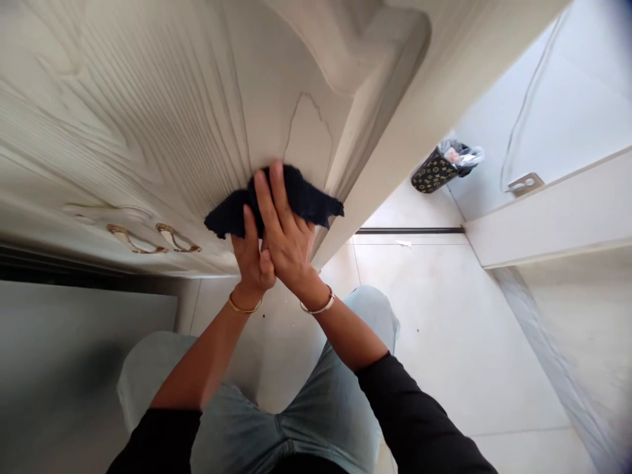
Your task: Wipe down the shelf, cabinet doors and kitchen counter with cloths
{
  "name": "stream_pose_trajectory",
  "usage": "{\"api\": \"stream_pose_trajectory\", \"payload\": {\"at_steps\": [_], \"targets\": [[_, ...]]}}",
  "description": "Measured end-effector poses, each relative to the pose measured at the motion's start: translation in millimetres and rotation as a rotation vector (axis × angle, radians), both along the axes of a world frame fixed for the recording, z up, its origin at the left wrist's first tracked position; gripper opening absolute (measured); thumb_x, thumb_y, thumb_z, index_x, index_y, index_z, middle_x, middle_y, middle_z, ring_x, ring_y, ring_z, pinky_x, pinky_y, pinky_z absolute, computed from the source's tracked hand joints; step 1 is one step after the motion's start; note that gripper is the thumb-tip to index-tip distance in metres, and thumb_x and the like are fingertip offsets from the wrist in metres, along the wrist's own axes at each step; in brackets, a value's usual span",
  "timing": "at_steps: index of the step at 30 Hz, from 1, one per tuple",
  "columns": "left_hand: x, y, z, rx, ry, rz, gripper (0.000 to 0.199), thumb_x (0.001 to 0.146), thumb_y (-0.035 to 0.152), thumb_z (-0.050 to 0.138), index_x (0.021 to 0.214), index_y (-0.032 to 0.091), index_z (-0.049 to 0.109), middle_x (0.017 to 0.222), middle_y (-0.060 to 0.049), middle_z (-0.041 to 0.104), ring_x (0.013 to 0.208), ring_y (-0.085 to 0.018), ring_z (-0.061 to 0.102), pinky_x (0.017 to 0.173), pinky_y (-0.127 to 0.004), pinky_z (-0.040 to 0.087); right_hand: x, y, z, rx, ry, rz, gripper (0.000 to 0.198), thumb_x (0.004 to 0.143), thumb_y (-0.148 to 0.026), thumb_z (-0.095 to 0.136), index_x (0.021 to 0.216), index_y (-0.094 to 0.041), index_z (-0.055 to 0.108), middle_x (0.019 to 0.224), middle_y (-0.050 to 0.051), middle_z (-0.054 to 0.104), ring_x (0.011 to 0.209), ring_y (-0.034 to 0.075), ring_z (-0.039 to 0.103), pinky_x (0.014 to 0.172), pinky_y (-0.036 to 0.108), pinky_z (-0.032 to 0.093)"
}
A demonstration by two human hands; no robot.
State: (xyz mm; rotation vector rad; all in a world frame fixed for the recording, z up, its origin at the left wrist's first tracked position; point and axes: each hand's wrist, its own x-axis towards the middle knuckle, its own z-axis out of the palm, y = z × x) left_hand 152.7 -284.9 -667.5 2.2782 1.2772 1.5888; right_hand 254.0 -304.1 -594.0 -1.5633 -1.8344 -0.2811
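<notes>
Pressing with fingers flat and extended, the right grip [290, 243] covers the middle of the cloth [299, 189], which stretches sideways beneath it against the door [187, 131], while the left grip [250, 255] touches alongside, its closure unclear.

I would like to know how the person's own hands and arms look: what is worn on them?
Both hands are without gloves. The left hand has a thin gold-coloured bangle at its wrist; the right hand has a silver-coloured bangle. Plain black sleeves end well above the wrists.
</notes>
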Motion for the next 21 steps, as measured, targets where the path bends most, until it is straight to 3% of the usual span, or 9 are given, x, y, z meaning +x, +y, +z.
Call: {"api": "stream_pose_trajectory", "payload": {"at_steps": [5, 8, 10, 13, 15, 16, 18, 21], "targets": [[-11.9, -8.3, -47.8, -0.081, 0.172, 0.02, 0.081, 0.104, 0.063, 0.021, 0.155, 0.004, 0.042, 0.137, -0.028, 0.061, 0.136, -0.037, 0.054, 0.109, -0.052, 0.041, 19.1, -8.3, -66.9, 0.003, -0.104, -0.054, 0.058, 0.107, -0.024, 0.033, 0.165, -0.027, 0.026, 0.165, 0.013, 0.041, 0.106, 0.019, 0.072, 0.087, 0.028, 0.056], [-10.7, -8.6, -69.4, -0.052, 0.202, 0.075, 0.066, 0.106, 0.052, 0.028, 0.142, 0.007, 0.059, 0.123, -0.025, 0.07, 0.129, -0.035, 0.06, 0.109, -0.051, 0.042, 36.1, -11.4, -97.1, 0.054, -0.055, -0.146, 0.055, 0.106, -0.024, 0.037, 0.161, -0.026, 0.037, 0.164, 0.016, 0.042, 0.119, 0.023, 0.069, 0.095, 0.035, 0.056], [-3.2, -4.2, -73.7, -0.009, 0.237, 0.085, 0.056, 0.106, 0.046, 0.033, 0.135, 0.011, 0.065, 0.118, -0.022, 0.073, 0.125, -0.034, 0.063, 0.108, -0.051, 0.042, 43.4, -9.0, -108.8, 0.099, 0.001, -0.204, 0.054, 0.106, -0.029, 0.04, 0.159, -0.021, 0.042, 0.164, 0.022, 0.039, 0.13, 0.028, 0.064, 0.101, 0.042, 0.054], [12.3, 8.6, -65.5, 0.059, 0.291, 0.028, 0.052, 0.105, 0.045, 0.034, 0.132, 0.016, 0.069, 0.118, -0.02, 0.074, 0.121, -0.032, 0.066, 0.105, -0.049, 0.045, 45.7, 3.0, -115.8, 0.076, -0.017, -0.201, 0.052, 0.105, -0.032, 0.041, 0.154, -0.015, 0.049, 0.16, 0.027, 0.041, 0.126, 0.031, 0.066, 0.1, 0.044, 0.056], [20.3, 19.4, -44.2, 0.106, 0.301, 0.001, 0.052, 0.106, 0.046, 0.032, 0.13, 0.018, 0.07, 0.117, -0.017, 0.075, 0.114, -0.03, 0.069, 0.101, -0.046, 0.049, 43.8, 13.3, -101.4, -0.005, -0.054, -0.204, 0.052, 0.105, -0.033, 0.041, 0.153, -0.013, 0.051, 0.159, 0.028, 0.043, 0.123, 0.032, 0.068, 0.098, 0.043, 0.058], [23.0, 24.8, -26.7, 0.125, 0.306, 0.001, 0.052, 0.106, 0.046, 0.032, 0.13, 0.019, 0.069, 0.117, -0.015, 0.075, 0.11, -0.029, 0.07, 0.1, -0.046, 0.05, 42.4, 17.8, -84.3, -0.034, -0.063, -0.219, 0.052, 0.105, -0.033, 0.041, 0.153, -0.013, 0.05, 0.159, 0.028, 0.043, 0.125, 0.033, 0.067, 0.098, 0.043, 0.058], [26.4, 35.2, 21.4, 0.136, 0.318, 0.021, 0.052, 0.106, 0.045, 0.032, 0.136, 0.019, 0.066, 0.119, -0.014, 0.074, 0.109, -0.028, 0.069, 0.103, -0.046, 0.05, 38.0, 23.9, -28.8, -0.019, -0.055, -0.241, 0.053, 0.106, -0.033, 0.04, 0.155, -0.014, 0.048, 0.161, 0.025, 0.042, 0.136, 0.034, 0.059, 0.103, 0.043, 0.057], [30.8, 47.6, 98.8, 0.077, 0.28, 0.086, 0.06, 0.107, 0.048, 0.032, 0.155, 0.015, 0.047, 0.125, -0.015, 0.071, 0.123, -0.033, 0.063, 0.116, -0.055, 0.039, 27.3, 26.9, 76.7, 0.221, 0.032, -0.2, 0.054, 0.11, -0.033, 0.024, 0.157, -0.014, 0.043, 0.163, 0.017, 0.039, 0.154, 0.03, 0.038, 0.111, 0.043, 0.051]]}}
